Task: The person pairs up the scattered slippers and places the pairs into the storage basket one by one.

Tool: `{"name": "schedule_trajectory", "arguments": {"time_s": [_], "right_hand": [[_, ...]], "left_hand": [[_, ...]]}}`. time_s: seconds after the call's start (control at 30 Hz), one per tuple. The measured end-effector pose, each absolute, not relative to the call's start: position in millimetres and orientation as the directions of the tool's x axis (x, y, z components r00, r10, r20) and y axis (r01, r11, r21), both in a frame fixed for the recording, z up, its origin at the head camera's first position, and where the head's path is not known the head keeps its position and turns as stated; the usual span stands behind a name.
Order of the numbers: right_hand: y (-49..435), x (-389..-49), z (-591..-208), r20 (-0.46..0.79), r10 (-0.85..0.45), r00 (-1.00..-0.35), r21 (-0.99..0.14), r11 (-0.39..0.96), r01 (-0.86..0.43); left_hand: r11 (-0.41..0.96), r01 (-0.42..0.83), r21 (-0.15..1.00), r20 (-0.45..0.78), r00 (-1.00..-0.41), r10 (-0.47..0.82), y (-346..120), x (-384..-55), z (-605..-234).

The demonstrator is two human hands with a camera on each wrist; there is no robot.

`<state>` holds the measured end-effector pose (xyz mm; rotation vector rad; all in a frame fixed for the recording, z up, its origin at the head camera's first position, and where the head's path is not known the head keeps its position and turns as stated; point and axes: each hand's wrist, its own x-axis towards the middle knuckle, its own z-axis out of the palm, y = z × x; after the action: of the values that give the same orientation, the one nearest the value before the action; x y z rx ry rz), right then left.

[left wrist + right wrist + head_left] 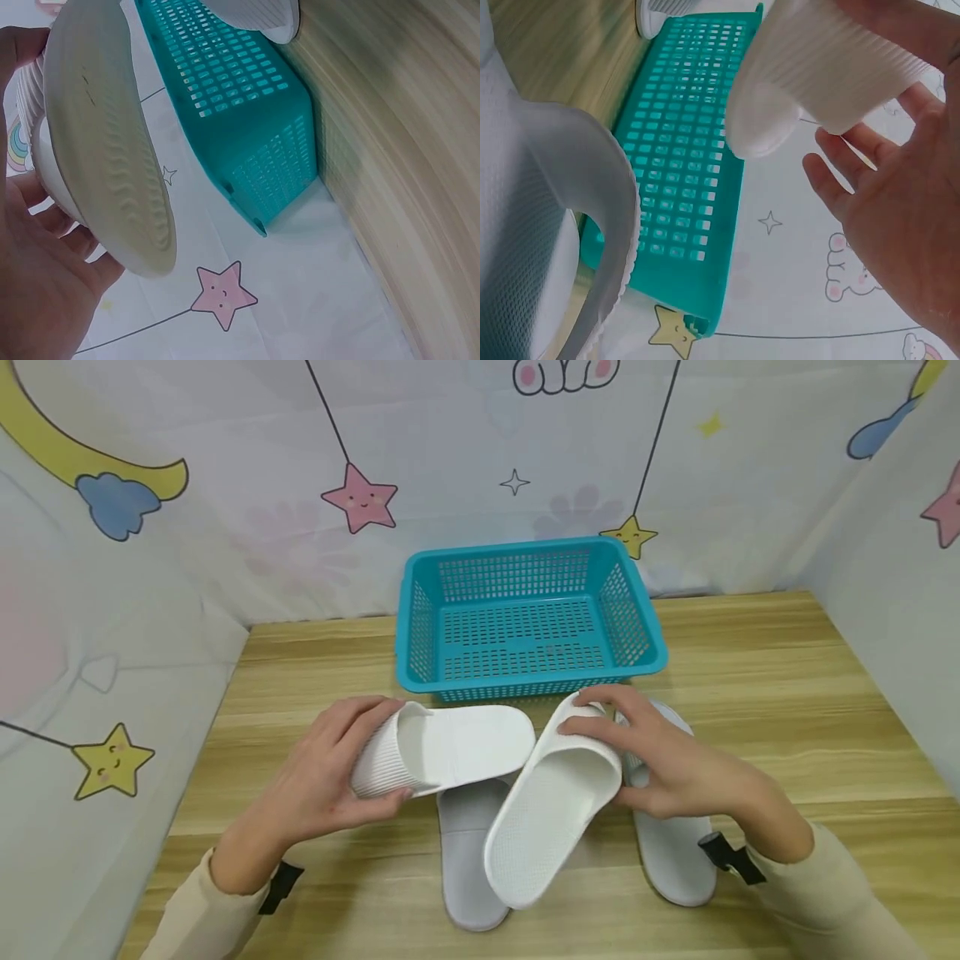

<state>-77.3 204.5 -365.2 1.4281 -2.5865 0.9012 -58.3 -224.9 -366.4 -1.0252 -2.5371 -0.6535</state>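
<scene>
My left hand [322, 781] grips a white slipper [476, 743] by its ribbed strap, with the toe end toward the palm and the heel pointing right. In the left wrist view the pale sole [112, 157] of that slipper faces the camera. My right hand [667, 764] holds a second white slipper [543, 827] at its strap, tilted with the heel toward me. Two grey slippers lie beneath: one grey slipper [468, 864] is partly covered by the white pair, the other grey slipper [678, 856] is under my right hand and wrist.
A teal perforated basket [495, 685] stands behind the slippers, near the back of the wooden table [780, 718]. Behind it hangs a white cloth [450, 468] printed with stars and moons, and similar cloth walls flank both sides.
</scene>
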Motion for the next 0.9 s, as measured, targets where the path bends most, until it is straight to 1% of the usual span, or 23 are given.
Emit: {"name": "schedule_trajectory", "arguments": {"time_s": [0.17, 0.3, 0.53, 0.73, 0.9], "right_hand": [[206.3, -78.6, -360.4, 0.308, -0.699, -0.645, -0.539, 0.430, -0.724], [206.5, -80.4, -358.1, 0.327, -0.663, -0.673, -0.571, 0.429, -0.700], [206.8, -82.2, -359.1, 0.405, -0.646, -0.647, -0.519, 0.420, -0.745], [204.5, -82.5, -359.8, 0.410, -0.614, -0.674, -0.495, 0.471, -0.730], [202.7, -84.2, -360.5, 0.431, -0.603, -0.671, -0.480, 0.476, -0.737]], "left_hand": [[0.619, 0.734, 0.281, 0.479, -0.666, 0.572, -224.2, -58.0, -365.5], [0.606, 0.743, 0.284, 0.491, -0.655, 0.574, -223.3, -57.1, -365.8], [0.617, 0.728, 0.301, 0.464, -0.677, 0.572, -223.4, -53.5, -364.0], [0.614, 0.733, 0.293, 0.465, -0.670, 0.578, -223.2, -51.5, -361.8], [0.601, 0.739, 0.306, 0.463, -0.667, 0.584, -220.2, -50.1, -360.2]]}}
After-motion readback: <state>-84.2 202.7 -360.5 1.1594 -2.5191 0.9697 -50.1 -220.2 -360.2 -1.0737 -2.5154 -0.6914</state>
